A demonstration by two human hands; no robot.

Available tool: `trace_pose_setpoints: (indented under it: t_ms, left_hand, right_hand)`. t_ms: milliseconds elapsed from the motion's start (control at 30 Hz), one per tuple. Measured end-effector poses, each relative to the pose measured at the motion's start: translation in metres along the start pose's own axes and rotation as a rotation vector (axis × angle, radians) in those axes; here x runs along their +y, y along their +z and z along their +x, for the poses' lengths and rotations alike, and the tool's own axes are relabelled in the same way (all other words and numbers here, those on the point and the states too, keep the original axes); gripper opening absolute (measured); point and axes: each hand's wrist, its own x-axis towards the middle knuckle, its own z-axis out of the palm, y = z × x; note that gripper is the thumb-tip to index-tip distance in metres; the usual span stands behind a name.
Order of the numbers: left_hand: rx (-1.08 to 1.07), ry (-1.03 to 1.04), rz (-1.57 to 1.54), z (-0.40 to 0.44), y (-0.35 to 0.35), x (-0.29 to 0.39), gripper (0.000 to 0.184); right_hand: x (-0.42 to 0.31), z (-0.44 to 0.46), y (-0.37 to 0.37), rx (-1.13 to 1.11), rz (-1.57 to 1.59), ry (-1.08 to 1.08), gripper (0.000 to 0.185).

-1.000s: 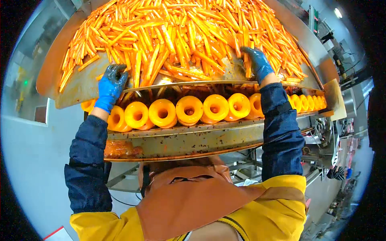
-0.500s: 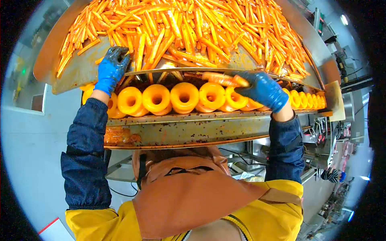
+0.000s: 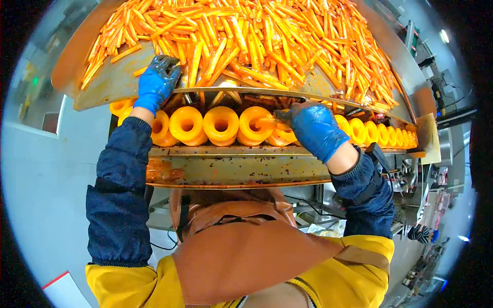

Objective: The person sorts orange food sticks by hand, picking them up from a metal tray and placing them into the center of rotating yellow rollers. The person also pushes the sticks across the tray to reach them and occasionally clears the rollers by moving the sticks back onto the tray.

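Orange sticks coated in reddish sauce point(image 3: 226, 46) lie heaped on the metal tray point(image 3: 97, 95) across the top of the view. Below its front edge runs a row of yellow funnel-shaped cups point(image 3: 221, 126). My right hand point(image 3: 318, 128), in a blue glove with dark, wet fingers, pinches an orange stick point(image 3: 265, 123) whose far end points left into the mouth of one cup. My left hand point(image 3: 158, 84), also gloved in blue, is at the tray's near edge, left of the main heap. Its fingers are curled, and what they hold, if anything, is hidden.
A metal trough point(image 3: 241, 170) spotted with dark bits runs below the cups, with orange residue point(image 3: 162, 170) at its left end. A brown apron point(image 3: 251, 262) covers my front. Machinery and cables stand along the right, and a pale board point(image 3: 427, 131) closes the row's right end.
My right hand has moved left and slightly down, bringing the orange stick to a cup's mouth. My left hand stays curled at the tray's edge. The whole view has shifted a little.
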Motion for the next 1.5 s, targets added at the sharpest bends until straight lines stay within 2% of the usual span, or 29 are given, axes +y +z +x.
trace_pose_setpoints:
  t_ms: [67, 133, 167, 200, 267, 300, 333, 400, 433, 500, 533, 600, 633, 733, 933, 1033, 1200, 1233, 1267, 1333, 1367, 1400, 1433, 1467, 1500]
  left_hand:
    - [-0.007, -0.013, -0.001, -0.002, 0.000, 0.001, 0.028]
    - [-0.010, -0.017, 0.000, 0.000, -0.001, 0.002, 0.028]
    - [0.028, -0.015, -0.025, -0.001, 0.000, 0.003, 0.026]
    - [0.064, -0.014, -0.051, -0.002, 0.000, 0.003, 0.024]
    - [0.074, 0.004, -0.047, -0.001, 0.003, 0.000, 0.024]
    - [0.082, 0.020, -0.044, -0.001, 0.004, -0.003, 0.023]
    - [0.083, 0.018, -0.047, -0.001, 0.004, -0.004, 0.023]
    - [0.086, 0.064, -0.005, 0.000, 0.005, -0.006, 0.023]
    - [0.087, 0.066, -0.009, 0.000, 0.004, -0.003, 0.023]
    - [0.066, 0.006, -0.022, -0.001, 0.002, 0.000, 0.023]
    - [0.069, 0.007, -0.025, 0.000, 0.003, 0.000, 0.023]
    - [0.073, 0.012, -0.023, -0.001, 0.001, 0.001, 0.023]
    - [0.077, 0.012, -0.023, 0.000, 0.000, 0.001, 0.023]
    - [-0.005, -0.037, -0.033, -0.001, -0.001, 0.001, 0.026]
    - [0.073, 0.032, -0.016, 0.000, 0.008, -0.007, 0.024]
    - [0.077, 0.015, -0.028, -0.001, 0.009, -0.008, 0.025]
    - [0.077, 0.058, 0.006, -0.001, 0.010, -0.012, 0.021]
    - [0.198, 0.144, -0.034, -0.004, 0.002, -0.001, 0.019]
    - [0.194, 0.152, -0.036, -0.007, -0.003, 0.014, 0.019]
    - [0.479, 0.229, -0.102, -0.006, -0.008, 0.055, 0.023]
    - [0.374, 0.300, -0.153, -0.007, -0.009, 0.078, 0.028]
    - [0.227, 0.252, -0.383, -0.014, 0.001, 0.108, 0.025]
    - [-0.024, 0.332, -0.580, -0.019, 0.009, 0.139, 0.026]
    - [-0.119, 0.390, -0.575, -0.026, 0.017, 0.175, 0.028]
    - [-0.282, 0.382, -0.759, -0.031, 0.024, 0.206, 0.032]
  right_hand:
    - [-0.009, 0.006, 0.005, -0.047, -0.061, -0.072, 0.023]
    - [-0.024, 0.010, -0.003, 0.036, -0.035, -0.244, 0.036]
    - [-0.025, 0.013, -0.005, -0.008, -0.115, -0.216, 0.046]
    - [-0.020, 0.012, -0.005, -0.007, -0.115, -0.216, 0.046]
    - [0.000, 0.008, -0.004, 0.115, 0.009, -0.228, 0.048]
    - [0.009, 0.008, -0.004, -0.102, 0.043, -0.059, 0.048]
    - [0.016, 0.004, -0.009, -0.104, 0.040, -0.059, 0.048]
    - [0.031, -0.005, -0.019, -0.248, 0.118, -0.039, 0.030]
    - [0.041, -0.010, -0.013, -0.248, 0.116, -0.035, 0.030]
    - [0.055, -0.015, 0.001, -0.013, 0.411, -0.113, 0.038]
    - [0.057, -0.017, 0.002, -0.013, 0.407, -0.111, 0.038]
    - [0.055, -0.022, 0.001, -0.053, 0.560, 0.056, 0.039]
    - [0.051, -0.027, 0.004, 0.084, 0.598, 0.071, 0.040]
    - [0.045, -0.032, 0.017, 0.170, 0.700, 0.165, 0.038]
    - [0.050, -0.044, 0.041, 0.317, 0.726, 0.193, 0.043]
    - [0.046, -0.055, 0.027, 0.371, 0.870, 0.383, 0.041]
    - [0.064, -0.074, 0.047, 0.424, 0.888, 0.385, 0.043]
    - [0.066, -0.078, 0.048, 0.429, 0.877, 0.409, 0.043]
    - [0.068, -0.082, 0.049, 0.434, 0.867, 0.433, 0.043]
    - [0.071, -0.083, 0.052, 0.477, 0.872, 0.443, 0.044]
    - [0.069, -0.084, 0.055, 0.505, 0.875, 0.449, 0.044]
    - [0.068, -0.085, 0.058, 0.529, 0.875, 0.451, 0.045]
    - [0.067, -0.082, 0.063, 0.560, 0.940, 0.427, 0.047]
    - [0.065, -0.081, 0.068, 0.554, 0.989, 0.445, 0.049]
    - [0.063, -0.080, 0.072, 0.535, 1.035, 0.460, 0.049]
